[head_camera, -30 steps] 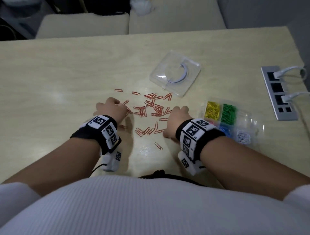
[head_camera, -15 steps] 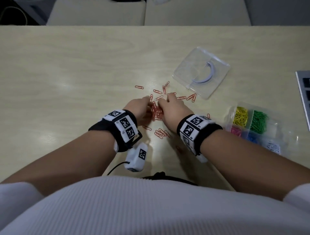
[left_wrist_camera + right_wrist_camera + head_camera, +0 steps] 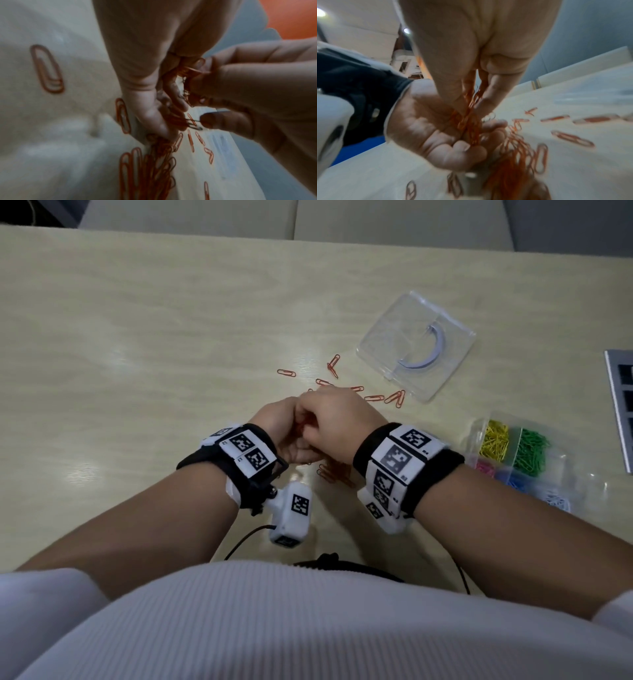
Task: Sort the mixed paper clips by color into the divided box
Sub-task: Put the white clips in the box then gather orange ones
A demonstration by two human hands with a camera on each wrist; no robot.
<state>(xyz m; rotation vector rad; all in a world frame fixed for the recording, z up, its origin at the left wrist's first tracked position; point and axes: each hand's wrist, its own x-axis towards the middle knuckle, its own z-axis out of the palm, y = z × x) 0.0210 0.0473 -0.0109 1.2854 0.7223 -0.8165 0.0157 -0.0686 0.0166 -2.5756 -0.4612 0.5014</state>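
Note:
Both hands meet over the middle of the table. My left hand (image 3: 279, 421) lies palm up with fingers curled round a bunch of orange paper clips (image 3: 470, 128). My right hand (image 3: 337, 419) pinches the same bunch from above, fingers pointing down (image 3: 471, 105). More orange clips lie heaped under the hands (image 3: 154, 169) and below the wrists (image 3: 334, 472). Several loose ones (image 3: 373, 397) are scattered just beyond. The clear divided box (image 3: 561, 460) stands to the right, with yellow (image 3: 495, 440), green (image 3: 531, 451), pink, blue and white clips in separate compartments.
The box's clear lid (image 3: 416, 344) lies beyond the clips, to the right. A grey power strip (image 3: 620, 405) sits at the right edge. A black cable (image 3: 239, 542) trails near the table's front edge. Pale cushions lie past the far edge.
The hands moved in from either side of the scattered clips, swept them into a heap, and now hold a bunch between them. The view has shifted left.

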